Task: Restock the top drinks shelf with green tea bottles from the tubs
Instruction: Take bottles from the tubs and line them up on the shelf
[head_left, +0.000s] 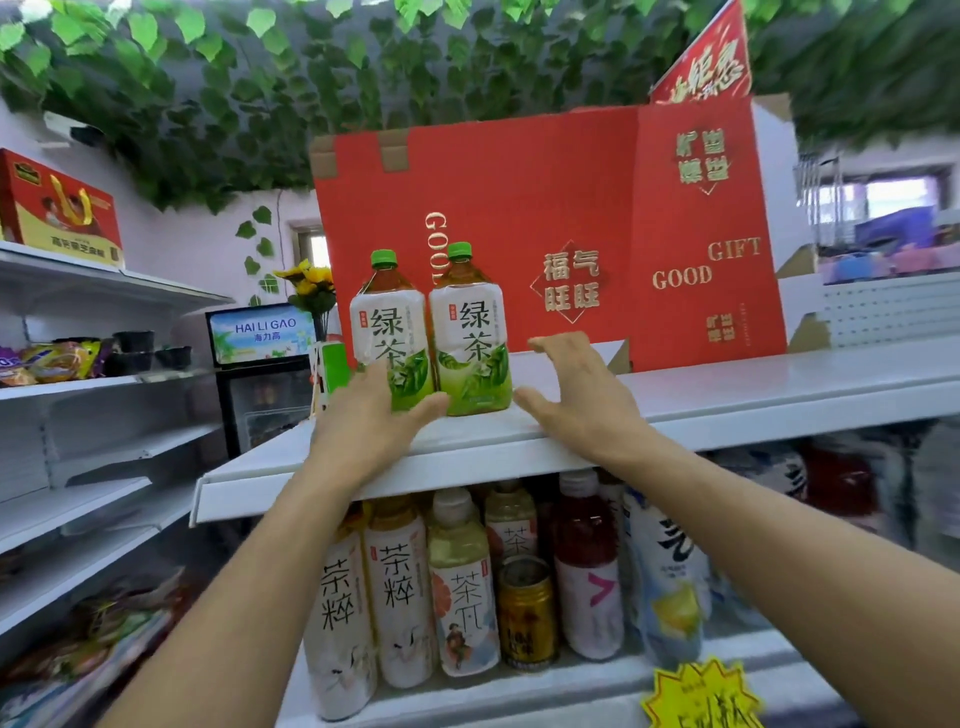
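— Where are the green tea bottles relative to the hands?

— Two stand upright and side by side on the top shelf (727, 395), touching each other. The left bottle (390, 332) is right at the left hand (371, 415); the right bottle (471, 332) sits between the two hands, just left of the right hand (576, 395).

— Is the left hand gripping?

— Its fingers lie against the lower label of the left bottle and its thumb reaches across beneath the bottle's base. The fingers look fairly straight, so it reads as touching rather than clasping.

— And the right hand?

— Spread wide, fingers straight and parted, holding nothing. There is a small gap between its thumb and the right bottle. Its palm hovers over the shelf's front edge; whether it rests on the surface I cannot tell.

— What is beyond the hands?

— A large red gift box (545, 234) stands behind the bottles and the right hand, further back on the same shelf. Below both forearms, the lower shelf (597, 686) carries a row of other drinks bottles and a gold can (527, 613).
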